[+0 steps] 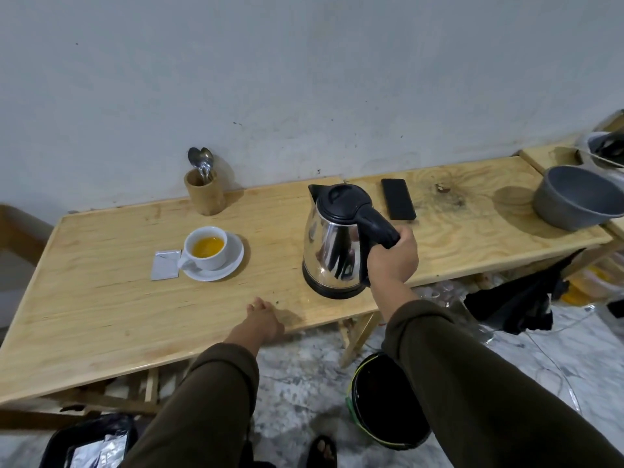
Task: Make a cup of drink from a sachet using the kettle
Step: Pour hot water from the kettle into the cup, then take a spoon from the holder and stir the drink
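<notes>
cup (206,247): white, on a white saucer (233,265), left-centre of the wooden table (101,298); partly filled with yellow-orange liquid; handle points near-left
sachet (165,265): silvery square packet, flat on the table, just left of the saucer, touching or nearly touching the cup handle; can't tell if it is empty
kettle (332,244): steel body, black lid, black base ring; upright, lid shut, spout toward far-left; sits on or just above the table, contact unclear; contents hidden
right hand (393,256): fingers wrapped tight round the kettle's black handle, on the kettle's right side; dark olive sleeve
left hand (261,317): resting on the near table edge, fingers lying loose, grasping nothing; near-left of the kettle, well apart from the cup
kettle vs cup: kettle right of cup, clear gap of bare table between them
spoon holder (204,194): wooden cylinder at the far edge by the wall, behind the cup; holds metal spoons (201,162), bowls up
phone (398,199): black, flat, screen dark, just far-right of the kettle
grey bowl (577,197): far right end of the table, inside looks bare
bin (385,400): black, on the floor under the near table edge, below the right arm; inside dark, contents not readable
floor, near-left: open dark bag (87,444) with silvery packets inside
</notes>
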The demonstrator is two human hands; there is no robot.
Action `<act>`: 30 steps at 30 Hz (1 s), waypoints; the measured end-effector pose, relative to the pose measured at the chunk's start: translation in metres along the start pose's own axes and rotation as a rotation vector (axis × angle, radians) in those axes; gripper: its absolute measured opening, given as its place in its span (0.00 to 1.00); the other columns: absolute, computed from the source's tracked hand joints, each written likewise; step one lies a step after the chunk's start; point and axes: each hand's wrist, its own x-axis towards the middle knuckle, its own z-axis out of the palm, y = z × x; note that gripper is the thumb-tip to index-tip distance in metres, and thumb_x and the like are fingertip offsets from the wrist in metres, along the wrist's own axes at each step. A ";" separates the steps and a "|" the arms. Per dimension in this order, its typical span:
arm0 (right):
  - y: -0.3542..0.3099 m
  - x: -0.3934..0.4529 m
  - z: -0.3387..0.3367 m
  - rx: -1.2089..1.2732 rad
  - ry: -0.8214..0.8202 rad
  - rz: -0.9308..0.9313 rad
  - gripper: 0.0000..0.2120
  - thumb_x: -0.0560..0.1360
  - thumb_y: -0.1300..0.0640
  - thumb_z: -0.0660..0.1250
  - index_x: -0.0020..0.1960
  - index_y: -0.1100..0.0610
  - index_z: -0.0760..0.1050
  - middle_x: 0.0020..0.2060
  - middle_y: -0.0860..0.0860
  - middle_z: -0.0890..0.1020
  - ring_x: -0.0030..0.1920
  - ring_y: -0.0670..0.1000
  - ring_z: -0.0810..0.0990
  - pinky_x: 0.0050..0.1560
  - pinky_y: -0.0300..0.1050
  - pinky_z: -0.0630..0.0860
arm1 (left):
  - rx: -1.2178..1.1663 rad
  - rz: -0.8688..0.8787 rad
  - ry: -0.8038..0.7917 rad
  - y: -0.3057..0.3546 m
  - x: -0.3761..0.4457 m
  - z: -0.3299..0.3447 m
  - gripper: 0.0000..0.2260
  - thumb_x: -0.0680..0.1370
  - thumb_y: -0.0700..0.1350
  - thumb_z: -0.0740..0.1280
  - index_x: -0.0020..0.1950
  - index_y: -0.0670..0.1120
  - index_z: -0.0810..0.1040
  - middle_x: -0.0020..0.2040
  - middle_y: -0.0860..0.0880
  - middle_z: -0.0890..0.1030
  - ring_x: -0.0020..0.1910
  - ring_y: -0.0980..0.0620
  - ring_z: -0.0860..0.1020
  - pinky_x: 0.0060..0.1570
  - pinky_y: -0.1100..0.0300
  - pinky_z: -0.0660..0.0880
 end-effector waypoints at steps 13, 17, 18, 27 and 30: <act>-0.018 -0.033 0.006 -0.165 0.041 -0.325 0.26 0.70 0.62 0.66 0.67 0.57 0.68 0.66 0.56 0.71 0.68 0.56 0.68 0.72 0.57 0.63 | -0.194 0.149 0.167 -0.035 0.000 -0.013 0.18 0.81 0.47 0.58 0.69 0.45 0.71 0.68 0.44 0.75 0.67 0.42 0.73 0.66 0.54 0.68; -0.037 -0.055 0.024 -0.175 0.027 -0.518 0.23 0.71 0.64 0.64 0.66 0.58 0.70 0.66 0.55 0.71 0.69 0.55 0.66 0.77 0.55 0.53 | -0.153 0.140 0.121 -0.051 -0.005 -0.025 0.22 0.81 0.49 0.55 0.74 0.44 0.64 0.73 0.43 0.68 0.71 0.43 0.68 0.70 0.55 0.63; -0.041 -0.060 0.031 -0.168 -0.005 -0.540 0.22 0.71 0.64 0.64 0.65 0.58 0.71 0.66 0.55 0.71 0.69 0.54 0.66 0.77 0.55 0.53 | -0.152 0.140 0.120 -0.059 -0.007 -0.028 0.23 0.81 0.50 0.55 0.75 0.43 0.63 0.74 0.42 0.68 0.72 0.43 0.67 0.70 0.55 0.63; -0.067 -0.100 0.115 -0.252 -0.306 -0.409 0.14 0.76 0.62 0.60 0.60 0.56 0.74 0.62 0.52 0.72 0.63 0.52 0.71 0.54 0.38 0.65 | -0.353 0.034 0.164 -0.138 -0.002 -0.055 0.28 0.82 0.52 0.55 0.78 0.41 0.53 0.78 0.42 0.59 0.76 0.43 0.60 0.74 0.55 0.58; -0.076 -0.103 0.149 -0.305 -0.414 -0.373 0.13 0.76 0.60 0.60 0.59 0.56 0.75 0.61 0.54 0.74 0.60 0.54 0.74 0.54 0.43 0.71 | -0.417 0.027 0.201 -0.158 0.005 -0.064 0.28 0.82 0.51 0.55 0.78 0.41 0.52 0.78 0.43 0.59 0.76 0.44 0.60 0.73 0.56 0.57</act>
